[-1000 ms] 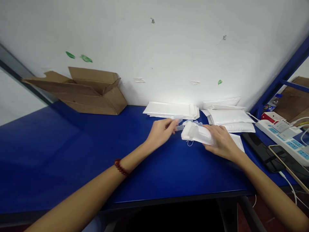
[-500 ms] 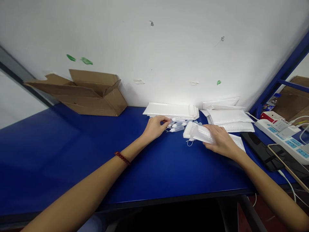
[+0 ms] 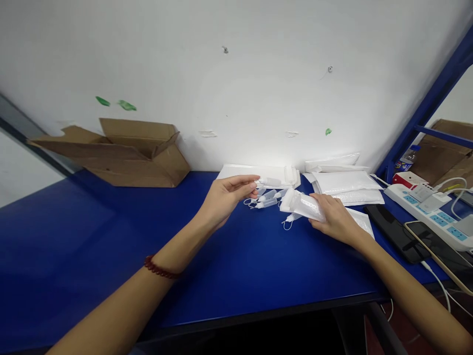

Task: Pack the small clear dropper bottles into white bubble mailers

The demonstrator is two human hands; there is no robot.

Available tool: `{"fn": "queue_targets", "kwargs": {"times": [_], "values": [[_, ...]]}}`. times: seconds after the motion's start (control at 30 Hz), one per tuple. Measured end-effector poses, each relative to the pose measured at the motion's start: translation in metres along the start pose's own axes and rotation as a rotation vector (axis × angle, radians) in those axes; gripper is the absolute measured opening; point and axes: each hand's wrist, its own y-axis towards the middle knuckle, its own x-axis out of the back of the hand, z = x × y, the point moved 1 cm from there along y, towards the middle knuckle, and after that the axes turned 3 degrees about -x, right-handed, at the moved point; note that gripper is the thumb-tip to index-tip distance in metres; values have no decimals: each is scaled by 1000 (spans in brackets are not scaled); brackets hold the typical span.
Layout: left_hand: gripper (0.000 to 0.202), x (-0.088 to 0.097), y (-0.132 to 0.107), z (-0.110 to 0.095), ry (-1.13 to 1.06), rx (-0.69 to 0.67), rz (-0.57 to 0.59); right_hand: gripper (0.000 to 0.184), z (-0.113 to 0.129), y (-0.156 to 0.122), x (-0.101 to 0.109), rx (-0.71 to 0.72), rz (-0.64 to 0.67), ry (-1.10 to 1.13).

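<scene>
Between the thumb and fingertips of my left hand point(image 3: 227, 197) is a small translucent dropper bottle point(image 3: 270, 182), pinched at its white cap end and lifted off the table. My right hand point(image 3: 334, 216) grips a small white bubble mailer point(image 3: 306, 205), its mouth facing left toward the bottle. Several similar bottles point(image 3: 266, 202) with looped cap straps lie on the blue table between my hands. One more bottle point(image 3: 291, 217) lies partly hidden under the held mailer.
Behind the bottles sits a stack of flat white mailers point(image 3: 240, 171). A pile of mailers point(image 3: 343, 182) stands to its right, and another mailer point(image 3: 360, 220) lies by my right wrist. Phones point(image 3: 395, 234) and a power strip point(image 3: 430, 212) occupy the right; a cardboard box point(image 3: 148, 165) is at left.
My left hand has picked up a bottle from the group and raised it slightly. My right hand still holds the mailer in nearly the same place. The view has tilted up slightly.
</scene>
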Motion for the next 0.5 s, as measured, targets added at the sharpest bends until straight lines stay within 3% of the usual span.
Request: {"fn": "queue_targets", "kwargs": {"times": [0.23,0.5], "values": [[28,-14,-12,-1,-28,62,118,53,2,-2,0,47,-48,12],[22,-27,-19,15,236,72,269,53,7,-4,0,81,-40,54]]}}
